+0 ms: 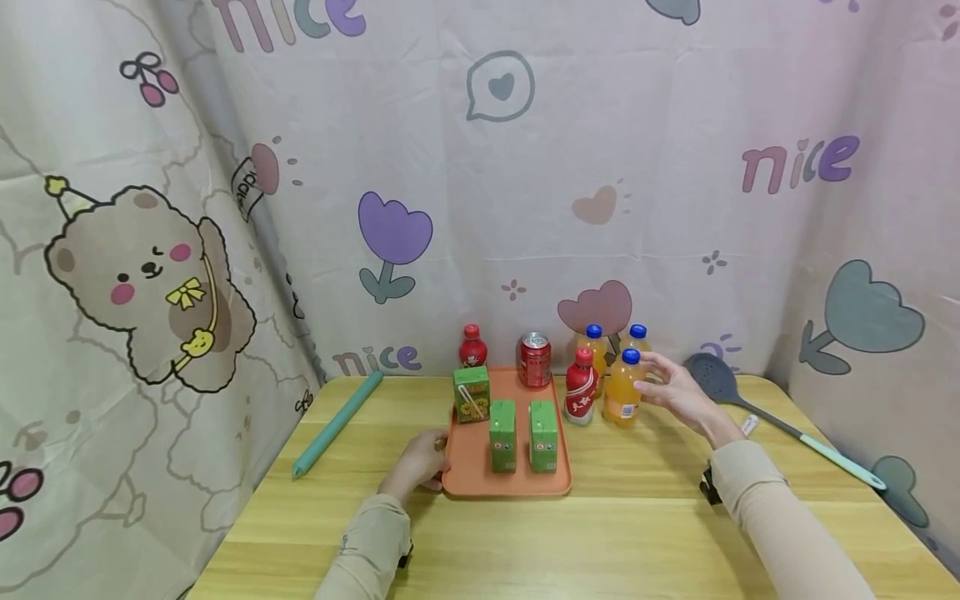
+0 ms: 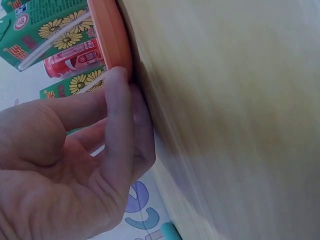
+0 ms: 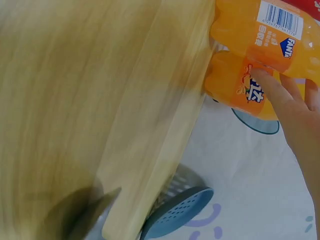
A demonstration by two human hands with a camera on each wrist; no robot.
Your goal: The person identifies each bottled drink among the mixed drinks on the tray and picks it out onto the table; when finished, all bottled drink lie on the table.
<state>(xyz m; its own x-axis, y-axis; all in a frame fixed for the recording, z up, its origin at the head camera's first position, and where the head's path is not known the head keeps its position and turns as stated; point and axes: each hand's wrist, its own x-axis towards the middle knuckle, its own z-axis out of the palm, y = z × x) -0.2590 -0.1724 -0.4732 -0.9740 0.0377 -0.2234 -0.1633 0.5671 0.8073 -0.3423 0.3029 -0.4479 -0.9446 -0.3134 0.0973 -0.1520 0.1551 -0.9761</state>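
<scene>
My left hand (image 1: pixel 422 460) is at the left edge of an orange tray (image 1: pixel 468 483); in the left wrist view its fingers (image 2: pixel 119 95) pinch the tray's rim. On the tray stand three green drink cartons, the nearest two side by side (image 1: pixel 502 437) and another (image 1: pixel 471 396) further back, plus a red soda can (image 1: pixel 535 362). My right hand (image 1: pixel 675 390) reaches toward the front orange soda bottle (image 1: pixel 622 396), fingers extended and fingertips right at its side. Two more orange soda bottles with blue caps stand behind it. A red-capped bottle (image 1: pixel 580 390) is just left of them.
Another red-capped bottle (image 1: pixel 472 346) stands at the back left, partly hidden by a carton. A teal stick (image 1: pixel 339 425) lies on the table's left. A slotted spatula (image 1: pixel 714 379) with a mint handle lies at the right. A printed curtain (image 1: pixel 480 208) hangs behind the table.
</scene>
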